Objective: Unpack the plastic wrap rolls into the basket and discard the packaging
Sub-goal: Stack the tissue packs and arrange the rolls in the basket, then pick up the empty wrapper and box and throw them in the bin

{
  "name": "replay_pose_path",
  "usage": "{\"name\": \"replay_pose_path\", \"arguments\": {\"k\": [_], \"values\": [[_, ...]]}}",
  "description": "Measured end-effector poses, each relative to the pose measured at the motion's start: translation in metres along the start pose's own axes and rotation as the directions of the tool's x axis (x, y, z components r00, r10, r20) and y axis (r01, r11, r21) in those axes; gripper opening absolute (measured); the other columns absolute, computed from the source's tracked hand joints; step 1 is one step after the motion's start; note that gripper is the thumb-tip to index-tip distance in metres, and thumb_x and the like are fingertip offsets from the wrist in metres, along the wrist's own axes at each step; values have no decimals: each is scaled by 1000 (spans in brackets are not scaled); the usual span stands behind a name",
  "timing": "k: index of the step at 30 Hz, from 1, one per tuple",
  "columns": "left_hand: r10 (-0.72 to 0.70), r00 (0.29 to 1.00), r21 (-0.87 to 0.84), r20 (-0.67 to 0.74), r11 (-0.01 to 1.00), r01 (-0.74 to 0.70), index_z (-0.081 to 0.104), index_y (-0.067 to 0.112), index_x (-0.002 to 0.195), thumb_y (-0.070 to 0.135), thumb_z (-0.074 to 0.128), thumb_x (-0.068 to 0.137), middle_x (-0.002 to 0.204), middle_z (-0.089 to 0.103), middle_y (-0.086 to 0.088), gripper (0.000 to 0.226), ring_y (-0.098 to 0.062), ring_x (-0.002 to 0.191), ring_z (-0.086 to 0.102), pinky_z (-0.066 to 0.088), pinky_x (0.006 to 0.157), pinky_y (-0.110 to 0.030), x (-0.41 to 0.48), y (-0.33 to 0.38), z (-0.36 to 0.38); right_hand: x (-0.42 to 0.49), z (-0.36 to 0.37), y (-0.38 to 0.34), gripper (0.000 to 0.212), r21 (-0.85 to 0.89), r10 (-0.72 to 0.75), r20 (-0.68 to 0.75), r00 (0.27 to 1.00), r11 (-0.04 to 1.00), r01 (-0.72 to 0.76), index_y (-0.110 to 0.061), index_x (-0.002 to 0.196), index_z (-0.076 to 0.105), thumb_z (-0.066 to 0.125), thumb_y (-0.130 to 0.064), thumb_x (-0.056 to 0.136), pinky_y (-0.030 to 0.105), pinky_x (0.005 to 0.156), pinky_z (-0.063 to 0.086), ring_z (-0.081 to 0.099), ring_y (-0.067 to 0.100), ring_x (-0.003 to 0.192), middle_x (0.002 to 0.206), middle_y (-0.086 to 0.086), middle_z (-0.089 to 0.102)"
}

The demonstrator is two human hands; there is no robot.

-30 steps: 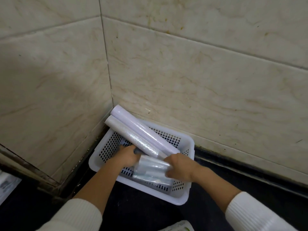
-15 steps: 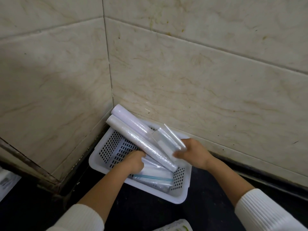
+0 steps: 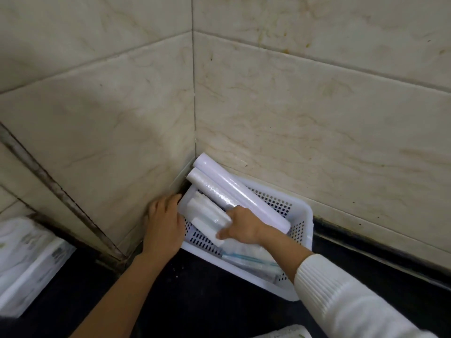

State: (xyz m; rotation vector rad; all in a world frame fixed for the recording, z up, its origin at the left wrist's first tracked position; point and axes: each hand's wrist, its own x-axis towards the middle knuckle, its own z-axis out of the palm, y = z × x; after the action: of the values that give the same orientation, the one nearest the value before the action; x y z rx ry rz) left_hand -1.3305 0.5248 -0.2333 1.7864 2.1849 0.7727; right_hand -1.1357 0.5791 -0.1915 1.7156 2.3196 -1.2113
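A white perforated basket [image 3: 301, 211] stands on the dark counter in the tiled corner. Two long white wrap rolls [image 3: 241, 191] lie slanted across it, their upper ends sticking out over the rim toward the corner. My right hand [image 3: 241, 226] holds a bundle of shorter plastic rolls [image 3: 208, 214] pressed into the basket's left side. My left hand [image 3: 164, 224] rests against the basket's left outer wall, fingers on its corner. Clear bags with blue strips [image 3: 249, 259] lie on the basket's floor near the front.
Beige wall tiles close in the basket on the left and behind. A white plastic-wrapped package [image 3: 26, 262] sits at the far left on the counter. Another white package edge [image 3: 285, 334] shows at the bottom. Dark counter [image 3: 219, 301] stretches in front.
My right hand carried the short rolls from the basket's right side to its left side. My left hand came out of the basket and now rests on its left wall. The view shifted left.
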Motion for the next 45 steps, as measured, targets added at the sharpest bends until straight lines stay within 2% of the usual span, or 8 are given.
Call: {"name": "replay_pose_path", "arguments": {"k": [4, 12, 17, 29, 33, 39, 42, 45], "values": [[-101, 986, -304, 134, 943, 138, 44, 18, 136, 15, 30, 101, 121, 58, -6, 37, -21, 109, 52, 45, 99, -47, -9, -3, 13, 17, 26, -4, 39, -121, 95, 96, 991, 989, -83, -7, 101, 56, 76, -33, 80, 30, 75, 42, 57, 26, 95, 105, 9, 59], [-79, 991, -263, 106, 959, 105, 41, 13, 139, 17, 29, 102, 126, 56, -10, 39, -23, 108, 54, 46, 97, -44, -6, -6, 16, 28, 10, -8, 57, -274, 140, 207, 968, 958, -80, 3, 127, 51, 74, -21, 81, 38, 88, 49, 57, 33, 114, 129, 17, 57], [-85, 989, -234, 117, 966, 111, 41, 12, 138, 13, 31, 99, 125, 56, -12, 41, -26, 108, 55, 47, 96, -49, -7, -3, 16, 33, 21, -10, 84, -420, 204, 359, 911, 907, -38, -1, 146, 30, 77, -21, 79, 47, 103, 44, 41, 38, 134, 153, 16, 35], [-127, 973, -227, 193, 959, 170, 40, 13, 134, 20, 25, 96, 123, 54, -13, 42, -29, 107, 53, 48, 94, -53, -6, -5, 14, 9, 20, -1, 63, -304, -182, 2, 983, 937, 174, -14, 141, 44, 68, -28, 85, 39, 100, 46, 56, 27, 120, 135, 9, 58], [-193, 955, 28, 225, 981, 191, 19, 14, 152, 27, 29, 103, 148, 33, -19, 52, -36, 134, 30, 31, 111, -50, -8, 5, 4, -29, 6, 1, 42, -117, -181, -146, 973, 979, 164, -11, 128, 59, 66, -20, 88, 33, 100, 46, 59, 23, 117, 129, 7, 62], [164, 962, -239, -216, 947, -215, 54, 14, 127, 14, 43, 95, 130, 50, -6, 34, -21, 122, 41, 37, 105, -33, -114, 45, -9, -131, 9, 35, 6, 78, -125, -312, 942, 985, 156, -20, 84, 68, 67, -14, 84, 18, 73, 49, 62, 8, 75, 83, -3, 69], [275, 957, -256, -96, 922, -291, 63, 11, 118, 21, 44, 92, 122, 56, -5, 34, -16, 116, 46, 35, 102, -23, -182, 50, 4, -183, 30, 60, 11, 103, -90, -286, 954, 987, 124, -22, 78, 67, 69, -11, 80, 15, 67, 47, 59, 4, 65, 75, -5, 67], [330, 941, -207, 78, 929, -308, 62, 13, 122, 20, 57, 89, 126, 56, -4, 34, -18, 120, 47, 42, 104, -37, -228, 47, 20, -228, 56, 91, 9, 41, -48, -185, 981, 998, 57, -19, 80, 69, 67, -12, 75, 23, 72, 52, 64, 8, 72, 79, -4, 70]]}}
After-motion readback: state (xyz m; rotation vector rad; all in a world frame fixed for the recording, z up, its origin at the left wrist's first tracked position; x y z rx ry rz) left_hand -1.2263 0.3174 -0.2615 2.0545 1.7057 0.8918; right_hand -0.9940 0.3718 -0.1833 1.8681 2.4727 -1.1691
